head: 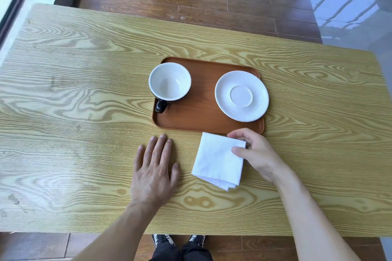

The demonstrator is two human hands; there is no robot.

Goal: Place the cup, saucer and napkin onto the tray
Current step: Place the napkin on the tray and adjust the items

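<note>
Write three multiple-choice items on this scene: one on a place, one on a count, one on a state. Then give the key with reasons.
1. Where is the napkin?
A. on the table, near side of the tray
B. on the saucer
C. in the cup

2. How many task items sit on the tray?
A. none
B. two
C. three

3. How is the left hand?
A. gripping the cup
B. flat on the table, empty
C. lifting the tray

Key: 1 A, it lies on the table at the right hand. 2 B, cup and saucer. 3 B, its palm is down, fingers spread.
</note>
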